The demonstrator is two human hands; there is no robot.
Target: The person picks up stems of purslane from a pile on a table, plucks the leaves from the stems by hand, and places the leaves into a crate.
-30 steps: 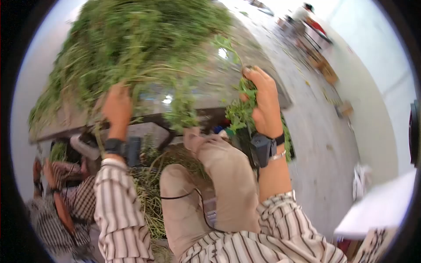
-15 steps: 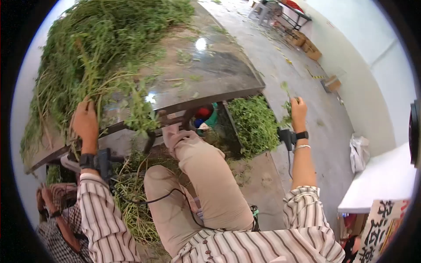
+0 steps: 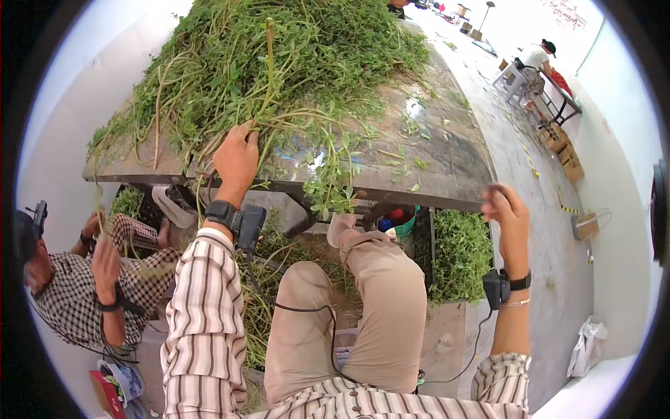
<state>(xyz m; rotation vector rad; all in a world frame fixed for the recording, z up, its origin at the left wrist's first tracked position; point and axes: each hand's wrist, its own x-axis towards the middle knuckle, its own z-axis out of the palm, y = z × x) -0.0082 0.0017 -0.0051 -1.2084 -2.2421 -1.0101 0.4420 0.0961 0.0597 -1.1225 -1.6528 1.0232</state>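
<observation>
My left hand (image 3: 236, 159) is closed at the table's near edge, pinching a leafy green stem (image 3: 269, 66). One bare stalk rises from the fingers, and a leafy branch (image 3: 328, 185) droops over the edge to the right. Just beyond lies a large heap of green stems (image 3: 279, 63). My right hand (image 3: 509, 220) is raised off the table's right corner, fingers loosely bent and apart, somewhat blurred; no sprig shows in it. Below and left of it is a dark crate holding picked leafy tips (image 3: 460, 255).
The dark tabletop (image 3: 447, 150) stretches ahead. Stripped stems (image 3: 258, 307) lie on the floor by my legs. A co-worker in a checked shirt (image 3: 77, 297) sits at left, handling a stem. Cardboard boxes (image 3: 562, 150) and another seated person (image 3: 536, 63) are at far right. Cables run from both wrists.
The view has swung left, bringing more of the heap and the co-worker into sight. The sprig in my right hand is gone from it, and its fingers have loosened. My left hand keeps its stem.
</observation>
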